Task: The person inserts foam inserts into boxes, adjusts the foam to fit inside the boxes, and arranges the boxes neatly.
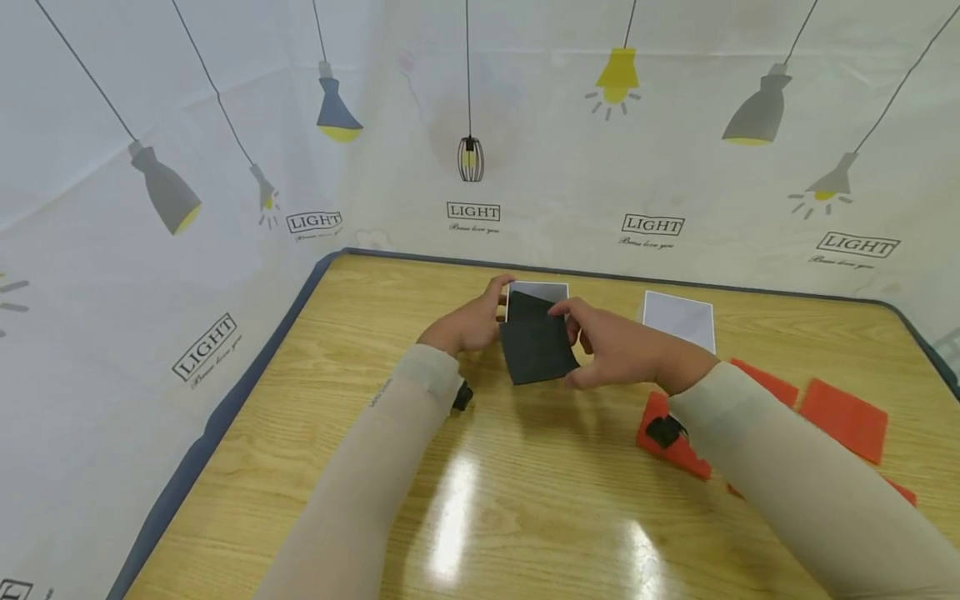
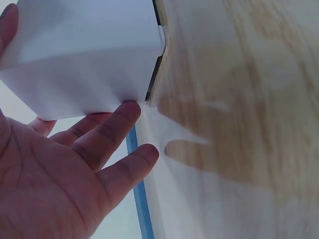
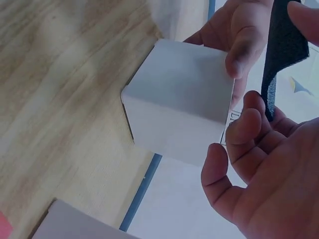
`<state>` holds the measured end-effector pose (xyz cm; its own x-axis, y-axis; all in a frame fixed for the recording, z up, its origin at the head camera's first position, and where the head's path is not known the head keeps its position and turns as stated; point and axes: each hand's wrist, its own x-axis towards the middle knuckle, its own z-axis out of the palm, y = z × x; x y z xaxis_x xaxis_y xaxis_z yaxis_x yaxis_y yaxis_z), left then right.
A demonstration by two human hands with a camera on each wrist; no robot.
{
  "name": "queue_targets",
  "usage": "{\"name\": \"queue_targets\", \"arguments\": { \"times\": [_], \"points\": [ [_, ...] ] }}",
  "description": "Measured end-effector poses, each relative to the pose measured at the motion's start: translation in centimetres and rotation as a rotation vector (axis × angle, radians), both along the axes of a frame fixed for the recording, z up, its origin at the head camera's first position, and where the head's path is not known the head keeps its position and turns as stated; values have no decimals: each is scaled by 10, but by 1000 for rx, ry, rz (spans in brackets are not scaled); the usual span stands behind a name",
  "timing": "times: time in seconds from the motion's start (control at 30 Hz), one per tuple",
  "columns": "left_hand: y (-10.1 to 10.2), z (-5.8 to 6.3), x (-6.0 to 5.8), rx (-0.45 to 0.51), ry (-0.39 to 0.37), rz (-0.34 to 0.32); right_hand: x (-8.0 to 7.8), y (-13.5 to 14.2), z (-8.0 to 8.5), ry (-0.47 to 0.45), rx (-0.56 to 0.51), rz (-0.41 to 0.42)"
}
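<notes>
A white open-topped box (image 1: 551,289) stands on the table toward the back, its plain white sides (image 3: 179,89) facing the right wrist view. My left hand (image 1: 472,323) holds it from the left, with the thumb at the rim and fingers along the side (image 2: 79,79). Between the thumb and fingers of my right hand (image 1: 618,346) is a black felt-like sheet (image 1: 538,354), pinched at its right side. The sheet is bent and tilted in front of the box, and its upper part (image 1: 528,305) overlaps the opening. The inside of the box is mostly hidden.
To the right stands a second white box (image 1: 678,321). Several orange sheets (image 1: 843,417) lie flat on the wooden table (image 1: 555,517), some partly hidden under my right forearm. A white printed curtain (image 1: 540,167) hangs behind the table's dark edge.
</notes>
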<state>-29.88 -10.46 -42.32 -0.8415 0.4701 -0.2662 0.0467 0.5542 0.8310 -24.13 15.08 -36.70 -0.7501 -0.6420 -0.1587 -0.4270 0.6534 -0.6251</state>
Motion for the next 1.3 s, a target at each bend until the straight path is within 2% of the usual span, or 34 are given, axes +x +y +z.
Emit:
{"name": "queue_targets", "arguments": {
  "times": [0.4, 0.6, 0.93, 1.3],
  "points": [
    [-1, 2, -1, -29, 7, -3, -28, 1, -1, 18, -9, -79],
    [-1, 0, -2, 2, 2, 3, -39, -4, -4, 28, 10, -127],
    [0, 0, 1, 20, -5, 27, -50, -8, -9, 38, 15, -193],
    [-3, 2, 2, -4, -22, 29, -59, -11, -14, 49, 54, -211]
  ]
}}
